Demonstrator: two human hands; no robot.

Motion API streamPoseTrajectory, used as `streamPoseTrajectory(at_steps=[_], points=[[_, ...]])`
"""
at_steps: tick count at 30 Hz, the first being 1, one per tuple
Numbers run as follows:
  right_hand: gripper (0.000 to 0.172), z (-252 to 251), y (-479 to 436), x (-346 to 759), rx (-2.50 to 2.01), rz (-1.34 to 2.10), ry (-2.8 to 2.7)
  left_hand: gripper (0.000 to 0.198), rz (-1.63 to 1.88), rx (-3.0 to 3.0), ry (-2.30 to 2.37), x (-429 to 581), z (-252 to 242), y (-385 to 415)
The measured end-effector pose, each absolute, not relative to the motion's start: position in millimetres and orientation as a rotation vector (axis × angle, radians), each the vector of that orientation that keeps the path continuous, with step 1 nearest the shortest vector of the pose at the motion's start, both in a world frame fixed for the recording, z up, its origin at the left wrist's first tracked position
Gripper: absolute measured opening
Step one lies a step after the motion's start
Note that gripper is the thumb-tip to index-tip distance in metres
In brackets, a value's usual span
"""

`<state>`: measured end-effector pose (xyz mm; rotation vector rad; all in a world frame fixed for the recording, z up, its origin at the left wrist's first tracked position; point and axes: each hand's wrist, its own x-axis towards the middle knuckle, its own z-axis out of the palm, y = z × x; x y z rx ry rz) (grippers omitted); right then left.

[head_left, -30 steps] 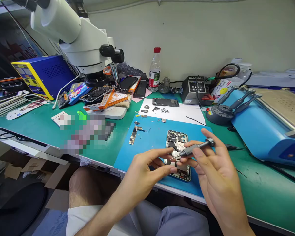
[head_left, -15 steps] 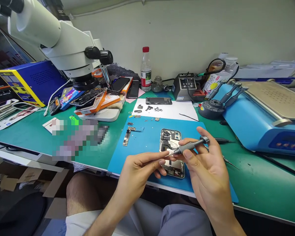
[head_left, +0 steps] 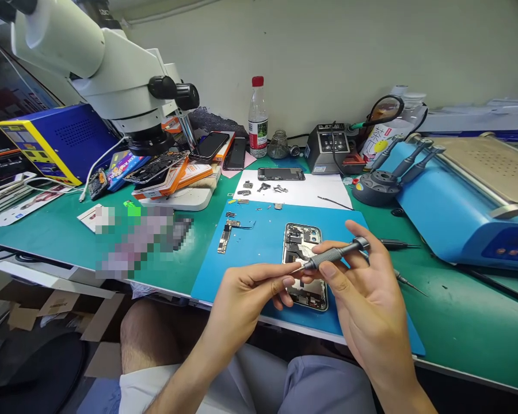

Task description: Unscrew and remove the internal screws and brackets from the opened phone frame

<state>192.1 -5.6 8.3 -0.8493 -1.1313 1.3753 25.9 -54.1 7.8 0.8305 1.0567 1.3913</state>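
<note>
A grey metal precision screwdriver [head_left: 333, 256] is held slantwise over the mat, its thin tip pointing down to the left. The fingers of my right hand [head_left: 366, 299] are closed around its knurled handle. My left hand [head_left: 244, 296] pinches the tip end between thumb and forefinger; anything small between those fingertips is hidden. Below both hands lies an opened phone housing [head_left: 314, 294] with its inner parts showing, partly covered by the fingers. A small L-shaped circuit board [head_left: 225, 236] rests on the blue mat [head_left: 263, 241], left of the phone.
White paper [head_left: 315, 197] behind the mat bears small metal parts and a phone screen [head_left: 281, 173]. A microscope [head_left: 129, 80] overhangs stacked phones and boxes at left. To the right stand a screwdriver holder [head_left: 377, 187] and a blue heating machine [head_left: 453, 213]. More screwdrivers [head_left: 399, 244] lie by my right hand.
The whole view has shifted slightly. Both hands keep the same grip on the screwdriver, and the phone and loose parts stay in place.
</note>
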Motion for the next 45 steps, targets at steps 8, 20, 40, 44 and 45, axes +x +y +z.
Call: streamPoseTrajectory(at_steps=[8,20,40,44,45], points=[[0.062,8,-5,190,-0.822,1.375,-1.115,0.018,1.394,0.839,1.058,26,8,-57],[0.075,19,-4,206,-0.974,1.308,-0.855,0.032,1.106,1.613,1.929,10,17,-81],[0.054,23,-2,222,-0.844,1.402,-0.743,0.038,1.127,1.314,1.709,29,8,-44],[0.060,21,-2,220,-0.857,1.424,-0.767,0.040,1.173,1.305,1.662,28,6,-39],[0.061,20,-2,220,-0.865,1.423,-0.777,0.034,1.170,1.314,1.662,29,6,-39]])
